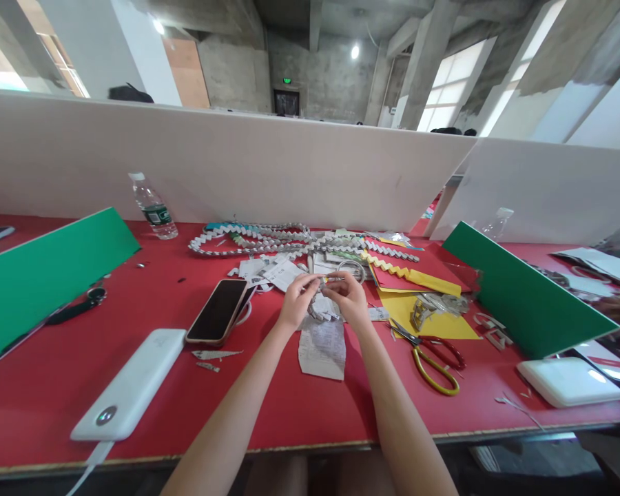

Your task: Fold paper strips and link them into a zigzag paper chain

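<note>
My left hand and my right hand meet at the middle of the table, fingertips pinched on a small folded paper strip between them. Fingers hide most of that strip. Just below it lies a little heap of folded paper pieces, on or beside a creased sheet of printed paper. Behind my hands, loose paper scraps are spread out. Long zigzag chains of folded paper lie further back, and a yellow folded chain is at the right.
Red-and-yellow-handled scissors lie right of my arm. A phone and a white power bank are on the left. Green dividers stand on both sides, a white partition behind. A water bottle stands back left.
</note>
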A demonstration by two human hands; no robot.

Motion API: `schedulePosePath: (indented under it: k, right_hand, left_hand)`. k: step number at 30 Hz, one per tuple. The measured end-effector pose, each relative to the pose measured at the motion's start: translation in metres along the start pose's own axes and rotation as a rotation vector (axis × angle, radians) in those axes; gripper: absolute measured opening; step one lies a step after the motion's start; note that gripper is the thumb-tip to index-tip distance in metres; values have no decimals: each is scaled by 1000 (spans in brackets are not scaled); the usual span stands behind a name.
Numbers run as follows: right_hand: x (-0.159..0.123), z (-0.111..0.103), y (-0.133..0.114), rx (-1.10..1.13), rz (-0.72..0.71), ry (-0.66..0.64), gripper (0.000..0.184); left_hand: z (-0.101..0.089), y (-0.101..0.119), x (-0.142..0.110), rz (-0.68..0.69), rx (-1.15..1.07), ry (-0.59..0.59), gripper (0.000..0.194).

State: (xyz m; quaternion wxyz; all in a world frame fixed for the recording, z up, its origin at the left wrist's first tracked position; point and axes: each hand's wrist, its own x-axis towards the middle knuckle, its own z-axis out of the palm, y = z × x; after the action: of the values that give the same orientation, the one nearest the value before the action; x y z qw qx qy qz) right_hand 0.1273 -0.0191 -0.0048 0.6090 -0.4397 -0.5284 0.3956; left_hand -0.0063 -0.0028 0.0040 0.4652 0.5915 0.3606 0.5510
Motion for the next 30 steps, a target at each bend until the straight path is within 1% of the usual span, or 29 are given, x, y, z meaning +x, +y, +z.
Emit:
schedulePosePath:
  k: [4,8,15,19,23,27,30]
  right_hand:
    - [-1,3,-1,15,-37,74,26]
    - [-3,6,-2,-23,-92,165,20]
    - [-3,11,2,-25,-128,237,12]
    - [-6,16,2,-51,-163,282,9]
    - [-8,16,-1,-47,-178,356,10]
    - [-8,16,-4,-15,-212,364,10]
    - [-10,18,-7,-18,-235,382,10]
  left_hand:
    - [0,0,0,-34,-35,-14,24]
    - [-1,0,2,-71,-57,-9,27]
    - [-2,-2,3,-102,-45,-5,28]
    - [0,-6,2,-88,-24,18,35]
    - [4,-4,-1,-54,-54,-24,41]
    - [6,3,-2,-136,-153,-23,41]
    - [6,3,-1,-191,-203,-16,41]
